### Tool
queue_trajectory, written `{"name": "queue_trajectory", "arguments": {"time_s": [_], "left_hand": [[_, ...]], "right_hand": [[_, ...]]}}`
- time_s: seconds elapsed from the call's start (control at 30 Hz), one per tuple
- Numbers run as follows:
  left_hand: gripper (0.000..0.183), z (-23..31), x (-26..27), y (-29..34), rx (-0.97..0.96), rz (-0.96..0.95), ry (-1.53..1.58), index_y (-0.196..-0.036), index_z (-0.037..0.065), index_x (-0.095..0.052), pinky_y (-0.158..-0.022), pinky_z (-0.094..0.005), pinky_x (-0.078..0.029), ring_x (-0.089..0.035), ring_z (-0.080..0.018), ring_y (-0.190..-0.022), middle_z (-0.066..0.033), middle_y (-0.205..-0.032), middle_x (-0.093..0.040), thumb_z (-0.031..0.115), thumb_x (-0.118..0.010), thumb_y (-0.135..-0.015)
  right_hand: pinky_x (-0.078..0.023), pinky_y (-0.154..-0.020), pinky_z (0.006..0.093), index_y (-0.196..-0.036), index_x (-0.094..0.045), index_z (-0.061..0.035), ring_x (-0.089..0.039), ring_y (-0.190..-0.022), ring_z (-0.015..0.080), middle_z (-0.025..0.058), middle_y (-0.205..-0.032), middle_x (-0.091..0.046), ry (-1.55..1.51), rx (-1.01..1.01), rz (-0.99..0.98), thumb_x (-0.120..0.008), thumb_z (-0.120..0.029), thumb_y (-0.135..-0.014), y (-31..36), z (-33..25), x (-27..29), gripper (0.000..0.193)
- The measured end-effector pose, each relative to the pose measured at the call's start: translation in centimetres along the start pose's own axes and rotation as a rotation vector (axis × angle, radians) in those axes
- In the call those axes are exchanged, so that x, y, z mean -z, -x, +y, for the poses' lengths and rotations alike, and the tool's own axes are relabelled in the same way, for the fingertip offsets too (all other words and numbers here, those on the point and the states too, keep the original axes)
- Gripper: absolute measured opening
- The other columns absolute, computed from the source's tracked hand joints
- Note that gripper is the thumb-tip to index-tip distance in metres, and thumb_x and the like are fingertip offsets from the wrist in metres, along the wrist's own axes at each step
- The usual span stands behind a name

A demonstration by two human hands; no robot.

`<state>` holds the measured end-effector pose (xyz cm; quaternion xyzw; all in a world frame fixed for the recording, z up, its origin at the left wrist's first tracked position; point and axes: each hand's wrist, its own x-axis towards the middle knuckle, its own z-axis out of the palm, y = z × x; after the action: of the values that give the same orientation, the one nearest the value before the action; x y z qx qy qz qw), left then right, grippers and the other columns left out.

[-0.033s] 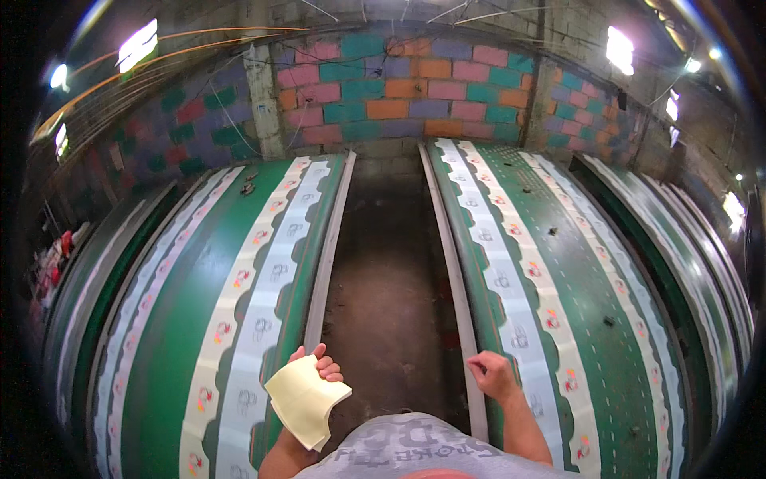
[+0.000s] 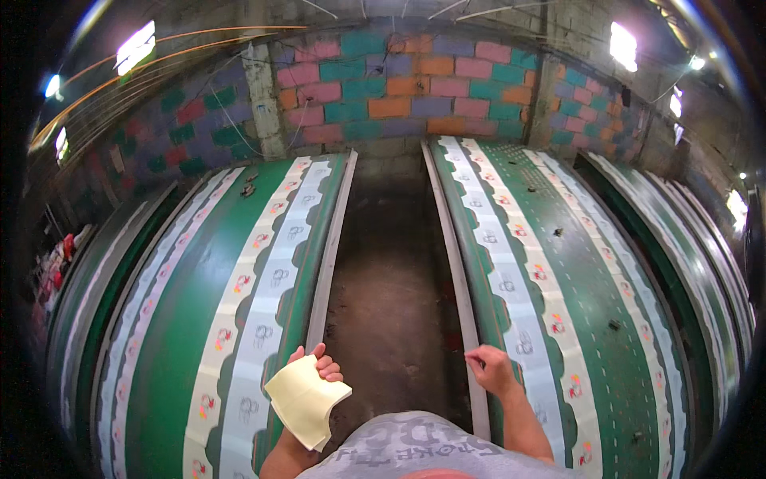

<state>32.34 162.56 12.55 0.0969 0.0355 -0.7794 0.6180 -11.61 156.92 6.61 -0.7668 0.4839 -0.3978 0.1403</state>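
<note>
Left grip (image 2: 325, 367) clasps the cream sheets (image 2: 307, 397) at seven o'clock; right grip (image 2: 491, 370), at five, curls narrow, whether around anything I cannot tell. If my left fingers slacken, the overhanging sheets could slip onto the floor (image 2: 387, 307).

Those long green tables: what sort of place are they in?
Probably a printing workshop: the long green tables run side by side, bearing strips with repeated motifs, and a rough wall of painted blocks stands beyond.
</note>
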Motion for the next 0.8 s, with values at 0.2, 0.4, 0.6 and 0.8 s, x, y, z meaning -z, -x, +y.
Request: {"name": "queue_trajectory", "arguments": {"time_s": [0.2, 0.4, 0.6, 0.8], "left_hand": [[0.036, 4.8, -2.6, -14.4, -0.228, 0.081, 0.048, -0.124, 0.005, -0.076, -0.085, -0.0409, -0.056, -0.060, -0.0244, -0.086, -0.0077, -0.089, -0.064, 0.035, -0.060, -0.116], [0.023, 10.1, -2.1, -34.9, -0.321, 0.120, 0.045, -0.119, 0.006, -0.075, -0.090, -0.0451, -0.061, -0.064, -0.0275, -0.085, -0.0089, -0.092, -0.070, 0.024, -0.062, -0.114], [0.022, 14.5, -5.5, -59.2, -0.006, 0.040, 0.096, -0.118, 0.006, -0.074, -0.074, -0.0393, -0.055, -0.059, -0.0221, -0.074, -0.0071, -0.083, -0.066, 0.024, -0.064, -0.114], [0.025, 17.0, -11.7, -81.3, 0.275, 0.071, -0.055, -0.114, 0.005, -0.077, -0.063, -0.0359, -0.049, -0.055, -0.0192, -0.066, -0.0057, -0.076, -0.066, 0.027, -0.064, -0.115]], "right_hand": [[-0.062, -0.073, 0.0443, -0.098, -0.080, -0.0090, -0.077, -0.083, 0.0334, 0.0115, -0.089, -0.077, -0.239, 0.378, -0.285, -0.086, -0.009, -0.087, -21.0, 0.7, -8.0, 0.013], [-0.062, -0.079, 0.0441, -0.103, -0.079, -0.0084, -0.076, -0.086, 0.0320, 0.0097, -0.091, -0.076, -0.168, 0.615, -0.449, -0.084, -0.009, -0.088, -40.6, 9.2, -15.5, 0.016], [-0.062, -0.076, 0.0432, -0.100, -0.079, -0.0079, -0.076, -0.085, 0.0316, 0.0101, -0.089, -0.076, -0.091, 0.430, -0.377, -0.086, -0.008, -0.087, -56.9, 18.7, -16.5, 0.015], [-0.062, -0.075, 0.0417, -0.101, -0.081, -0.0045, -0.077, -0.085, 0.0325, 0.0139, -0.093, -0.079, -0.035, -0.034, -0.090, -0.084, -0.002, -0.091, -66.1, 33.6, -14.5, 0.011]]}}
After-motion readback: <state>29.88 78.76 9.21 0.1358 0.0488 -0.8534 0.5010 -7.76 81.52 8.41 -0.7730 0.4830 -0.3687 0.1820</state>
